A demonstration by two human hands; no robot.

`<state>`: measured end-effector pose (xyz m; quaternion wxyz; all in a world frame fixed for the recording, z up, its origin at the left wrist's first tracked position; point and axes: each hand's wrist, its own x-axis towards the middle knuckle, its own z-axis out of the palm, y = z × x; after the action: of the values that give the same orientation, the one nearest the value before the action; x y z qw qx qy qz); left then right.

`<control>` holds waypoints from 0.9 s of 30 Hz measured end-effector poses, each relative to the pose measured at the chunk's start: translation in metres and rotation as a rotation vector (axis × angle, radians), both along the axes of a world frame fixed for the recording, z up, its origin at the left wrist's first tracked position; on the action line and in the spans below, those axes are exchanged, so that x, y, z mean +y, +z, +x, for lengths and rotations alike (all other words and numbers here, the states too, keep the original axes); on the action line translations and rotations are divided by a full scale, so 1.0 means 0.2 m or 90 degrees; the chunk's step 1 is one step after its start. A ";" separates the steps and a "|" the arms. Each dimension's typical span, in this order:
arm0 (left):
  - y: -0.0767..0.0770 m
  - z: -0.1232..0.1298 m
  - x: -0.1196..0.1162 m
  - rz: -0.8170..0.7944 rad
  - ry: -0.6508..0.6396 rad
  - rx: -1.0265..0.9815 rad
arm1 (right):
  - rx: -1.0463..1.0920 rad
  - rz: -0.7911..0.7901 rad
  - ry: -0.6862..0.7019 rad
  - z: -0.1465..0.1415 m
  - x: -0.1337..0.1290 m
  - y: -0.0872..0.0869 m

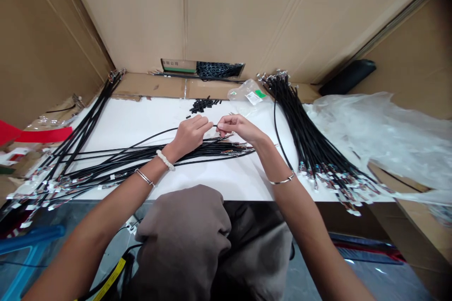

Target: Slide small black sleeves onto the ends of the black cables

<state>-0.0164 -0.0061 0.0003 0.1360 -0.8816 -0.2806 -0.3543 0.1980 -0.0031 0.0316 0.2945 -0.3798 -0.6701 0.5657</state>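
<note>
Near the middle of the white tabletop, my left hand point(191, 135) is closed around a black cable point(151, 137) close to its end. My right hand point(239, 127) pinches the tip of the same cable, just to the right of the left fingers. What sits between the right fingertips is too small to make out fully. Under both hands lies a bundle of black cables point(116, 162) with stripped, coloured wire ends toward the right. Beyond the hands is a small pile of short black tube pieces point(205, 104), with one loose piece nearer the left hand.
A thick bundle of black cables point(300, 127) with white connectors fans out at the right. Another bundle point(93, 120) lies at the left. At the back is a clear plastic bag point(249, 91) with a label. Plastic wrap point(374, 131) covers the far right. Cardboard walls point(233, 14) enclose the table.
</note>
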 end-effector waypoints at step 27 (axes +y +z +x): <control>0.01 0.01 0.05 -0.041 0.023 -0.016 | 0.014 0.078 -0.082 -0.02 0.00 0.02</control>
<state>-0.0152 0.0046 0.0029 0.1103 -0.8758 -0.3093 -0.3538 0.1932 -0.0026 0.0358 0.3606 -0.3973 -0.6739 0.5079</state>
